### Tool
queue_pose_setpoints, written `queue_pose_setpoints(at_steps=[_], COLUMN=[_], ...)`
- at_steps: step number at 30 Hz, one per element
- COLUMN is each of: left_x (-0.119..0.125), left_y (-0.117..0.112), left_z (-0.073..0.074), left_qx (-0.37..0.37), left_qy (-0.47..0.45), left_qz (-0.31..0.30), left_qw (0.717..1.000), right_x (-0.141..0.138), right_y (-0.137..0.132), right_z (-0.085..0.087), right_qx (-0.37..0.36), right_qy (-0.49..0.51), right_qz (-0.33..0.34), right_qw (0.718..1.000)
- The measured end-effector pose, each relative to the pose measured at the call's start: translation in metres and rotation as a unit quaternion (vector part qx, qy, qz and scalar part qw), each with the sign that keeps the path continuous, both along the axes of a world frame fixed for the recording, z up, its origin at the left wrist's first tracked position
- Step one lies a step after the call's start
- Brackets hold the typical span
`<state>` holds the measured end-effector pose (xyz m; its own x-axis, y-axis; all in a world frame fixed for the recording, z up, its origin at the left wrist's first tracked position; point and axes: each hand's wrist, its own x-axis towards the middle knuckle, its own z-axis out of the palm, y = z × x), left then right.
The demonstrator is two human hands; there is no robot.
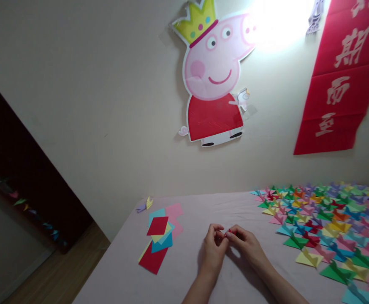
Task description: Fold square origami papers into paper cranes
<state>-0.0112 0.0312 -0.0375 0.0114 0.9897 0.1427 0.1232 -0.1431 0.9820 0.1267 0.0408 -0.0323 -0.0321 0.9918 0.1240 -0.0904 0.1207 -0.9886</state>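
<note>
pinching a red piece [225,235], left fingers [216,227] and right fingers [237,232] nearly meet; sheets [162,245] lie leftward.

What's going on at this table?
A person's left hand and right hand meet over the pale pink cloth, pinching a small red piece, apparently paper; it's mostly hidden, so its shape is unclear. To the left lie overlapping coloured paper sheets. To the right, many colourful folded-paper figures are laid out close together.
</note>
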Motion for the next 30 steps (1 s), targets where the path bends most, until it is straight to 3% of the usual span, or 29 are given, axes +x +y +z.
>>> queue_pose_setpoints(at_steps=[5,9,21,30], left_x=[-0.002,-0.002,-0.002,0.001], left_y=[-0.003,-0.005,-0.005,-0.003], left_z=[0.009,0.013,0.012,0.008], left_qx=[-0.007,-0.012,-0.005,-0.017], left_qy=[0.055,0.089,0.143,0.15], left_qz=[-0.053,-0.054,-0.058,-0.056], left_qw=[0.997,0.995,0.988,0.987], right_x=[0.003,0.004,0.005,0.004], right_y=[0.0,0.0,-0.003,-0.002], right_z=[0.001,0.005,0.015,0.013], right_qx=[-0.003,-0.001,-0.019,-0.021], right_qy=[0.004,0.007,0.011,0.02], right_qz=[-0.004,-0.002,0.013,0.016], right_qw=[1.0,1.0,1.0,0.999])
